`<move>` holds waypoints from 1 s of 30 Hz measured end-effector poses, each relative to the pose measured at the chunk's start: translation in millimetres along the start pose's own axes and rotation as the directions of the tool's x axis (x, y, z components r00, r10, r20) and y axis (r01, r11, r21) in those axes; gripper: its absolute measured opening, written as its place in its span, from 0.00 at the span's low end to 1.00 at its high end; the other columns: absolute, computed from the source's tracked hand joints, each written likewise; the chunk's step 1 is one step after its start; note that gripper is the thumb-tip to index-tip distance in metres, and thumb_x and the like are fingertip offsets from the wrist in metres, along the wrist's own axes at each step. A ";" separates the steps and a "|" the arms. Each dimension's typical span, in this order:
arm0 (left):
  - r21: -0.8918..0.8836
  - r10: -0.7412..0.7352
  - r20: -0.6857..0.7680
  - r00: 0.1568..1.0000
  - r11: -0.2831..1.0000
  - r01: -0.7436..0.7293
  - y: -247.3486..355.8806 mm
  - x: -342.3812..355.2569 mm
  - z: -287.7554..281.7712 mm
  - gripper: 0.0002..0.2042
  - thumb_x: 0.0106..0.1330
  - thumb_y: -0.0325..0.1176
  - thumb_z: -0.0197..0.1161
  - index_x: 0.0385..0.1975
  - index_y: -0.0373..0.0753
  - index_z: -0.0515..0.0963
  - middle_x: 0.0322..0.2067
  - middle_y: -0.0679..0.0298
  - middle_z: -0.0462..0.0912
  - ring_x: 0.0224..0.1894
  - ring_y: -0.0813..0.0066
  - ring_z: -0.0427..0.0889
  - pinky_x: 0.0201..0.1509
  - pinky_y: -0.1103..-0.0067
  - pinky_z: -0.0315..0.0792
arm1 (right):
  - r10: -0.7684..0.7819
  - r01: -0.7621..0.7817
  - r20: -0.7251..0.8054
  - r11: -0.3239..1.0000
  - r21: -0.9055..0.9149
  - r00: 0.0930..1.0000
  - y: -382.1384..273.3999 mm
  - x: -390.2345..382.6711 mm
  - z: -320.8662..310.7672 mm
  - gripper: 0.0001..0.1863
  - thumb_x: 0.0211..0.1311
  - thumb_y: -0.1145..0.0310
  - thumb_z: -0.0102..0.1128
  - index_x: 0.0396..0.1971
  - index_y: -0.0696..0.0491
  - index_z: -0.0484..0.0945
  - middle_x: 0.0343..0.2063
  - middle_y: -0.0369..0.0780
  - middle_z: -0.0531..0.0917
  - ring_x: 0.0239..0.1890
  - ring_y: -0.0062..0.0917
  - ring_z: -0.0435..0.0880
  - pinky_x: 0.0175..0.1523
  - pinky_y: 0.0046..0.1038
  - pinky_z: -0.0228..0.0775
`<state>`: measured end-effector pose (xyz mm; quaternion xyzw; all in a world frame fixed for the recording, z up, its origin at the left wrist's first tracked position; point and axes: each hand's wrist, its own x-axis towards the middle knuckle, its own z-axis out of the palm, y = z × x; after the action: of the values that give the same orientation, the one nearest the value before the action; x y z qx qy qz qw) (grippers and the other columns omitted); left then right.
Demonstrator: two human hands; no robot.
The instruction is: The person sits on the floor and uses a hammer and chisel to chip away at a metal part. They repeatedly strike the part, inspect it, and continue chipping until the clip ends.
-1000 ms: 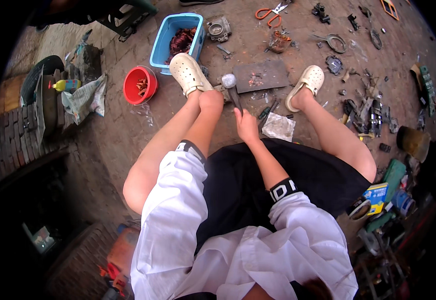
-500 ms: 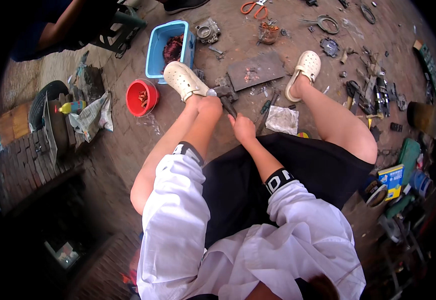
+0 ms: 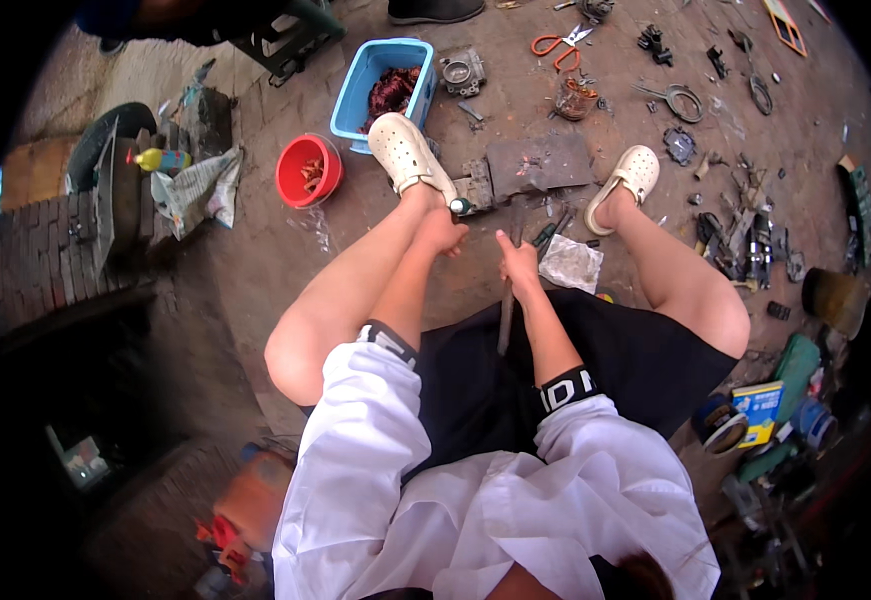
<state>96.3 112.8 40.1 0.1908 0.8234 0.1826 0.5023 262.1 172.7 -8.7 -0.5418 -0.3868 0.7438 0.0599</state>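
A blue tub (image 3: 358,92) is holding tangled dark red wire (image 3: 394,90). Near it, a flat metal plate (image 3: 546,160) is lying, and a red bucket (image 3: 292,165) is holding copper-coloured pieces (image 3: 313,177). The right hand (image 3: 519,265) is gripping a long bar-like tool (image 3: 506,315) between the knees. The left hand (image 3: 443,233) is reaching toward a small green-and-white piece (image 3: 461,206); whether it is gripping this cannot be told. A clear cup (image 3: 578,103) is holding coppery scraps.
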 end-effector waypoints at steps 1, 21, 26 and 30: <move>-0.128 -0.029 0.037 0.999 0.991 0.033 -2.9 -2.4 12.8 0.08 0.56 0.29 0.56 0.31 0.30 0.72 0.20 0.59 0.78 0.15 0.74 0.77 0.16 0.79 0.73 | 0.045 -0.046 0.016 0.994 0.101 0.999 1.8 -0.6 -6.1 0.22 0.54 0.56 0.60 0.13 0.57 0.67 0.10 0.37 0.69 0.08 0.20 0.67 0.14 0.23 0.58; -0.156 -0.182 -0.251 0.951 0.977 0.146 -66.0 36.4 127.4 0.10 0.55 0.33 0.53 0.31 0.38 0.80 0.35 0.51 0.80 0.40 0.55 0.79 0.45 0.67 0.72 | -0.712 0.696 0.151 0.582 -0.419 0.686 -92.3 5.0 39.3 0.16 0.60 0.64 0.51 0.40 0.61 0.72 0.38 0.47 0.78 0.42 0.37 0.76 0.50 0.31 0.64; -0.498 -0.163 -0.155 0.974 0.865 0.066 -83.0 80.6 199.3 0.09 0.55 0.33 0.53 0.27 0.37 0.79 0.32 0.49 0.79 0.38 0.54 0.79 0.43 0.66 0.72 | -0.613 0.768 0.478 0.393 -0.506 0.629 -85.0 11.4 86.5 0.14 0.62 0.63 0.49 0.29 0.59 0.76 0.27 0.43 0.79 0.31 0.23 0.77 0.40 0.24 0.66; -0.701 -0.284 -0.215 0.934 0.711 0.055 -92.8 94.1 241.1 0.08 0.52 0.33 0.55 0.23 0.37 0.79 0.30 0.50 0.79 0.37 0.53 0.78 0.40 0.66 0.71 | -0.631 0.747 0.562 0.043 -0.664 0.536 -67.9 18.5 102.6 0.16 0.57 0.63 0.54 0.16 0.58 0.75 0.17 0.47 0.76 0.21 0.40 0.76 0.28 0.34 0.67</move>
<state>260.7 106.1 -180.2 -0.1163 0.7792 0.4529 0.4173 144.8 176.8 32.3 -0.1918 -0.9127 0.3450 0.1057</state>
